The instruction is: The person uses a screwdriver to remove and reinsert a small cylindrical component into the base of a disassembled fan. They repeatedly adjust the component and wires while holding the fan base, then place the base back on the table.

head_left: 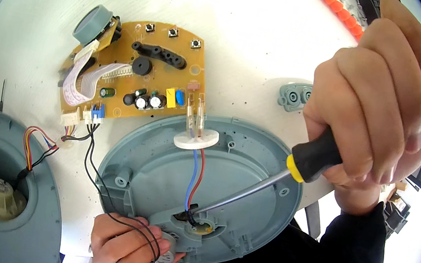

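Note:
My right hand (372, 97) is closed round a black-and-yellow screwdriver (315, 154), whose shaft slants down to a dark piece by the wire opening in a grey-green oval plastic base (237, 186). My left hand (121, 247) grips the base's lower-left part, fingers curled at a grey fitting (166, 246), with black wires lying across them. A yellow circuit board (120, 72) with ribbon cable, buttons, capacitors and a round grey-green part (92, 23) lies behind the base. Red and blue wires (196, 174) run from a white disc (195, 139) at the board into the opening.
A grey-green housing (32, 230) with a cream inner part lies at the left, linked to the board by coloured wires. A small grey-green moulded piece (293, 96) sits behind my right hand. An orange object (337, 8) and dark items are at the upper and right edges of the white table (22, 61).

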Demonstrator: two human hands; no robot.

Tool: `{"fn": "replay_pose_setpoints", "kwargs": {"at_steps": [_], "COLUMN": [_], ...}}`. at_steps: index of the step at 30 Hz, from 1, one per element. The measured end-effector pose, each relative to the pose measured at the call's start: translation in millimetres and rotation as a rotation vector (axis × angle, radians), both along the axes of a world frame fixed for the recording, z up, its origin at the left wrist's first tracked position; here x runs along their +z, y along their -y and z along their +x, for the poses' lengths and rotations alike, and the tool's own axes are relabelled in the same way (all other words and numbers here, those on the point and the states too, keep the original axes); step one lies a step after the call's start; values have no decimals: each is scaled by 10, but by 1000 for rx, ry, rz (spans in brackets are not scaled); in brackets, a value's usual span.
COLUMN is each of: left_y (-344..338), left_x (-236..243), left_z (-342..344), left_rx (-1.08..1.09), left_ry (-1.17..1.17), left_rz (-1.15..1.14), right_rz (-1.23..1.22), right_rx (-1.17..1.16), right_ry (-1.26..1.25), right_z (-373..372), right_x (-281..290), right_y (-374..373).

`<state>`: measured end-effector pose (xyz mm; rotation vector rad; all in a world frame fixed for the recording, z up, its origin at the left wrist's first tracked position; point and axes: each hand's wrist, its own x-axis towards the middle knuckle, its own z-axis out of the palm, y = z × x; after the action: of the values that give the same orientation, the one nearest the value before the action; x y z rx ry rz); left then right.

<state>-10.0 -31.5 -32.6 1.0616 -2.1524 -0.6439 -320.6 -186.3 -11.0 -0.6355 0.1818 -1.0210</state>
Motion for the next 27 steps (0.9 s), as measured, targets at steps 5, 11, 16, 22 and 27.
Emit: {"fn": "replay_pose_setpoints", "kwargs": {"at_steps": [5,11,16,22,27], "left_y": [-24,-27,-189,-305,-998], "left_x": [37,-10,94,366,340], "left_z": [-39,-14,2,184,232], "left_rx": [45,26,92,182,649], "left_ry": [35,-16,38,-46,-150], "left_rz": [41,-29,90,184,279], "right_rz": [0,-40,-167,-707,-569], "right_rx": [28,69,171,-323,-71], "right_ry": [34,113,252,-1167,-2027], "right_z": [-8,-154,-1278,-906,71], "right_x": [-43,-38,365,1440,764], "right_y": [-1,15,88,-807,-1686]}}
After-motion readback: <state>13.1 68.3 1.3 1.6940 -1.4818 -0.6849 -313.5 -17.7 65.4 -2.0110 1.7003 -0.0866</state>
